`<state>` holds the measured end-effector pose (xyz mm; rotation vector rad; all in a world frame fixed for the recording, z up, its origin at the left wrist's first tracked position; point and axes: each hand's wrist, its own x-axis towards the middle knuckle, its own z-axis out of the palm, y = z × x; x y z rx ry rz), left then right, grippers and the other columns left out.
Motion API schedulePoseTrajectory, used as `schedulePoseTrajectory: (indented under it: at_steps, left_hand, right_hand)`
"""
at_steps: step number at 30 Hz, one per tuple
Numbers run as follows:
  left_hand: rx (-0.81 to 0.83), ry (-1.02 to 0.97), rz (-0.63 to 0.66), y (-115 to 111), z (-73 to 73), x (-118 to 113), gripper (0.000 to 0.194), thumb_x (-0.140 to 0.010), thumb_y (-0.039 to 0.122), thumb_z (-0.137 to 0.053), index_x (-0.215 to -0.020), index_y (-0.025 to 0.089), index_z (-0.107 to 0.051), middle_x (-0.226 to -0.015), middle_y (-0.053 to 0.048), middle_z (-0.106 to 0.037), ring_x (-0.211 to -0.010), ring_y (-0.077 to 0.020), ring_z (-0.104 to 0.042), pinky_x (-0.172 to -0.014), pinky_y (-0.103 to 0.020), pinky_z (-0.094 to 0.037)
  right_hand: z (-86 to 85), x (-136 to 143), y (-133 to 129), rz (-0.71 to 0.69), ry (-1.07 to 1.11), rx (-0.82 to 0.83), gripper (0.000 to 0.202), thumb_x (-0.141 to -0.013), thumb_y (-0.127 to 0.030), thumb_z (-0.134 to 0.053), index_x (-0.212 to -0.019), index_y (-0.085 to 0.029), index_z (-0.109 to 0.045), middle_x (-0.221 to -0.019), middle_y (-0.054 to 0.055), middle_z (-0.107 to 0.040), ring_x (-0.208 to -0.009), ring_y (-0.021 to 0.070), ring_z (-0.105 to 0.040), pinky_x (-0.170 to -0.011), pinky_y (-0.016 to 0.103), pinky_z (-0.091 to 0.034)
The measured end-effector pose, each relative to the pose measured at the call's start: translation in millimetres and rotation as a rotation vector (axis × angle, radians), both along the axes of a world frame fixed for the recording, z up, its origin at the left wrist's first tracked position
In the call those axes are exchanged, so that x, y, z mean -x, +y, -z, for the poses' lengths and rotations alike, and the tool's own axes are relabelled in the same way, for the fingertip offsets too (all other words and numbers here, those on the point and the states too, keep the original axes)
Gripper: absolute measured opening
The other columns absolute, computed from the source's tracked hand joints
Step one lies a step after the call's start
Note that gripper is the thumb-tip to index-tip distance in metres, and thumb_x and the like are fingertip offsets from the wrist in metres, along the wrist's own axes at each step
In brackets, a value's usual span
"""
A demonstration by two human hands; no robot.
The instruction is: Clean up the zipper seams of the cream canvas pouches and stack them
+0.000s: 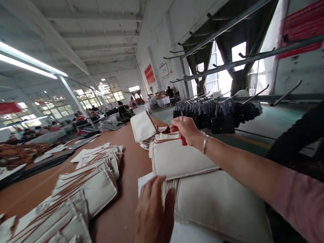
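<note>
Cream fabric pieces [184, 159] lie stacked along the right edge of a brown table [127, 183], with a larger cream piece [220, 202] nearer to me. My right hand [189, 130], a bracelet on its wrist, is closed around a small tool with a red handle [183, 140] above the far part of the stack. Its thin metal tip points up. My left hand [155, 210] is beside the near end of the stack, its fingers apart and nothing visible in them. Beyond the right hand, another cream piece [142, 126] leans up on a pile.
Rows of overlapping cream pieces with brown edging [91, 189] cover the table's left part. Dark sheets [43, 165] lie farther left. At the right stands a metal rack [257, 55] with prongs and hanging black items [222, 113]. People sit at far tables.
</note>
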<state>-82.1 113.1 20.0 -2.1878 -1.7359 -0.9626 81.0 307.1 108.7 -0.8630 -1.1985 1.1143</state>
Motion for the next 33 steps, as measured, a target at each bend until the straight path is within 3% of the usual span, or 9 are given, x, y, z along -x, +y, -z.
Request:
schedulePoseTrajectory:
  at_steps: [4, 6, 8, 11, 14, 17, 23, 28, 33]
  left_hand:
    - [0.169, 0.244, 0.023, 128.4, -24.0, -59.4, 0.04, -0.097, 0.033, -0.049, -0.134, 0.018, -0.049, -0.136, -0.014, -0.055, -0.126, -0.0291, -0.048, -0.105, -0.041, -0.039]
    - [0.208, 0.273, 0.034, 179.4, -26.6, -84.8, 0.042, -0.096, 0.034, -0.052, -0.135, 0.018, -0.049, -0.135, -0.015, -0.055, -0.127, -0.0297, -0.047, -0.107, -0.042, -0.036]
    - [0.27, 0.298, 0.028, 214.3, -25.0, -104.9, 0.037, -0.092, 0.036, -0.058, -0.124, 0.017, -0.057, -0.125, -0.017, -0.059, -0.122, -0.0322, -0.052, -0.102, -0.045, -0.039]
    - [0.332, 0.327, 0.007, 235.5, -22.9, -124.3, 0.033, -0.087, 0.035, -0.066, -0.112, 0.015, -0.063, -0.124, -0.019, -0.056, -0.121, -0.0353, -0.052, -0.099, -0.048, -0.041]
    - [0.36, 0.325, 0.01, 230.2, -25.4, -133.8, 0.033, -0.088, 0.032, -0.065, -0.116, 0.015, -0.061, -0.133, -0.016, -0.052, -0.126, -0.0334, -0.047, -0.103, -0.051, -0.039]
    - [0.432, 0.263, 0.024, 216.8, -33.9, -133.6, 0.034, -0.093, 0.034, -0.06, -0.122, 0.016, -0.058, -0.13, -0.011, -0.056, -0.119, -0.0285, -0.054, -0.101, -0.053, -0.043]
    - [0.711, -0.055, 0.241, 179.0, -76.4, -84.1, 0.023, -0.084, 0.023, -0.06, -0.101, 0.013, -0.071, -0.089, -0.007, -0.071, -0.079, -0.0207, -0.067, -0.069, -0.03, -0.052]
    - [0.906, -0.281, 0.424, 115.0, -113.2, -38.1, 0.036, -0.073, 0.035, -0.07, -0.097, 0.009, -0.073, -0.083, -0.009, -0.073, -0.071, -0.0221, -0.067, -0.063, -0.029, -0.053]
    - [0.911, -0.495, 0.488, 30.1, -149.4, 10.7, 0.031, -0.074, 0.045, -0.077, -0.075, 0.014, -0.074, -0.066, -0.005, -0.069, -0.054, -0.0143, -0.06, -0.051, -0.023, -0.047]
  right_hand:
    - [70.5, -47.7, -73.1, 0.002, -0.128, -0.038, 0.032, -0.089, -0.046, -0.059, -0.085, -0.014, -0.061, -0.067, 0.001, -0.062, -0.039, 0.0069, -0.045, -0.033, 0.018, -0.03]
    - [107.5, -61.1, -106.8, -0.05, -0.203, -0.033, 0.034, -0.092, -0.048, -0.054, -0.085, -0.016, -0.061, -0.069, 0.002, -0.062, -0.048, 0.0104, -0.052, -0.042, 0.021, -0.04]
    - [140.0, -67.9, -127.3, -0.094, -0.228, -0.082, 0.031, -0.092, -0.046, -0.055, -0.086, -0.016, -0.061, -0.07, 0.003, -0.061, -0.061, 0.0145, -0.058, -0.058, 0.025, -0.048]
    - [170.0, -75.5, -131.8, -0.031, -0.242, -0.07, 0.033, -0.093, -0.048, -0.052, -0.092, -0.017, -0.062, -0.073, 0.004, -0.06, -0.069, 0.0183, -0.059, -0.065, 0.03, -0.049]
    - [173.0, -88.9, -124.1, 0.126, -0.192, -0.003, 0.038, -0.093, -0.052, -0.05, -0.099, -0.017, -0.062, -0.079, 0.006, -0.063, -0.069, 0.0198, -0.061, -0.061, 0.03, -0.049]
    - [160.7, -108.6, -122.8, 0.227, -0.138, 0.085, 0.045, -0.091, -0.058, -0.05, -0.108, -0.018, -0.059, -0.082, 0.007, -0.065, -0.047, 0.0151, -0.054, -0.041, 0.027, -0.041]
    - [127.9, -136.0, -110.7, 0.29, -0.222, -0.1, 0.042, -0.091, -0.054, -0.054, -0.112, -0.017, -0.059, -0.082, 0.007, -0.066, -0.059, 0.017, -0.061, -0.05, 0.027, -0.047]
    - [104.6, -101.6, -60.4, 0.016, -0.414, -0.077, 0.045, -0.097, -0.042, -0.04, -0.132, -0.016, -0.051, -0.113, 0.012, -0.067, -0.079, 0.018, -0.069, -0.064, 0.026, -0.052]
    - [117.8, -55.5, -27.1, 0.009, -0.628, -0.017, 0.06, -0.078, -0.018, -0.062, -0.136, -0.013, -0.048, -0.129, 0.017, -0.061, -0.111, 0.0259, -0.062, -0.089, 0.031, -0.048]
